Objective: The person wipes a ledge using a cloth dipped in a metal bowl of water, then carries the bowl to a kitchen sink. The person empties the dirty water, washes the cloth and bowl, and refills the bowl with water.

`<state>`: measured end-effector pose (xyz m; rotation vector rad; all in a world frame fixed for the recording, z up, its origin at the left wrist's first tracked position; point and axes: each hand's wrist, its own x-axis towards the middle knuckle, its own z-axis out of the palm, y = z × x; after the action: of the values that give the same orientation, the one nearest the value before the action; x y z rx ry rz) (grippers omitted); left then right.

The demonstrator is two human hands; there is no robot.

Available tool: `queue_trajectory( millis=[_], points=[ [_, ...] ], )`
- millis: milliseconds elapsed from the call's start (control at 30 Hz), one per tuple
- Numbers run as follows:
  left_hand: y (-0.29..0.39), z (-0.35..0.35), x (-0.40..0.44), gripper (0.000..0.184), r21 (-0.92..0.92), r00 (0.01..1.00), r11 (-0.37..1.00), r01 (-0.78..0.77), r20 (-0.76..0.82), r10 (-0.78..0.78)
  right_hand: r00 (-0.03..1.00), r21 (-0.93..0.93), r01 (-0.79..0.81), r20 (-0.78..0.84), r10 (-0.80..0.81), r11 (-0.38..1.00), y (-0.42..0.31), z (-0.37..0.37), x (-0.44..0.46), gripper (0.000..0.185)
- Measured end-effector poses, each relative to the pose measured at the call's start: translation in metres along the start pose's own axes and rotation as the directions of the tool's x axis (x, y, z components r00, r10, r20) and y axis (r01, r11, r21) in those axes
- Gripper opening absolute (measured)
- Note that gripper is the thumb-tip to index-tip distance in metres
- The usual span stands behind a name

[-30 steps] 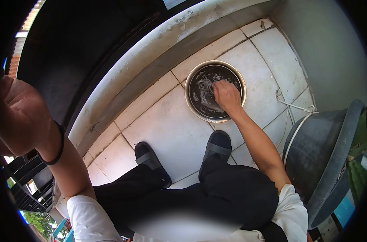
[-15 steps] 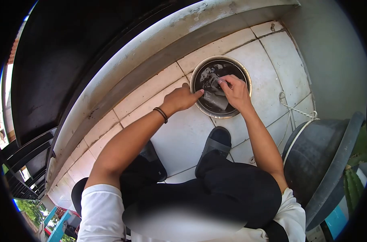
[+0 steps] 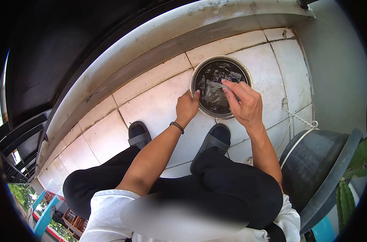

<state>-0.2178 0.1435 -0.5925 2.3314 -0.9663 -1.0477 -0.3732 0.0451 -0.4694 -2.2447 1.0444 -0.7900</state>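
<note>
A round metal basin [image 3: 194, 73] of dark liquid stands on the tiled floor in front of me. My left hand [image 3: 187, 106] is closed on its left rim, the thumb lying over the edge. Over the right side of the basin, my right hand [image 3: 244, 101] pinches a corner of a limp, wet grey cloth [image 3: 213, 92]. The cloth's lower part lies in the liquid, where reflections blur its outline. My right fingertips are just above the surface.
At the right stand a big dark tub [image 3: 318, 161] with a white rope [image 3: 299, 118] tied to it and a cactus [image 3: 345, 201]. A raised ledge [image 3: 151, 48] curves behind the basin. My sandalled feet [image 3: 215, 139] are just before it.
My left hand has shifted down along the basin's left rim. My right hand has moved slightly right and up, drawing the cloth's corner with it. The left foot now shows more.
</note>
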Motion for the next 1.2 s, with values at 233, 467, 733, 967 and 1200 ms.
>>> queue_trajectory(
  millis=[233,467,733,967,1200],
  points=[
    [-0.037,-0.016,-0.019,0.043,-0.022,0.979,0.988,0.15,-0.135,-0.152,0.984,0.042,0.084,0.154,-0.09,0.996,-0.018,-0.006,0.003,0.021],
    [-0.029,-0.05,-0.039,0.043,0.116,0.785,0.914,-0.39,-0.476,0.395,0.965,0.12,0.131,0.212,-0.154,0.984,-0.033,0.009,0.001,0.016],
    [0.03,-0.091,-0.036,0.029,0.043,0.667,0.668,-0.743,-0.034,0.744,0.951,0.164,0.021,0.302,-0.07,0.986,-0.028,0.006,0.013,0.013],
    [0.015,-0.109,-0.027,0.033,0.129,0.717,0.714,-0.688,-0.025,0.696,0.863,-0.034,-0.07,0.499,0.077,0.997,0.002,0.0,0.006,0.016],
    [0.05,-0.074,-0.06,0.027,-0.248,0.968,0.943,-0.22,-0.178,0.178,0.697,0.559,-0.715,0.526,0.487,0.42,0.0,0.036,-0.026,0.022]
  ],
)
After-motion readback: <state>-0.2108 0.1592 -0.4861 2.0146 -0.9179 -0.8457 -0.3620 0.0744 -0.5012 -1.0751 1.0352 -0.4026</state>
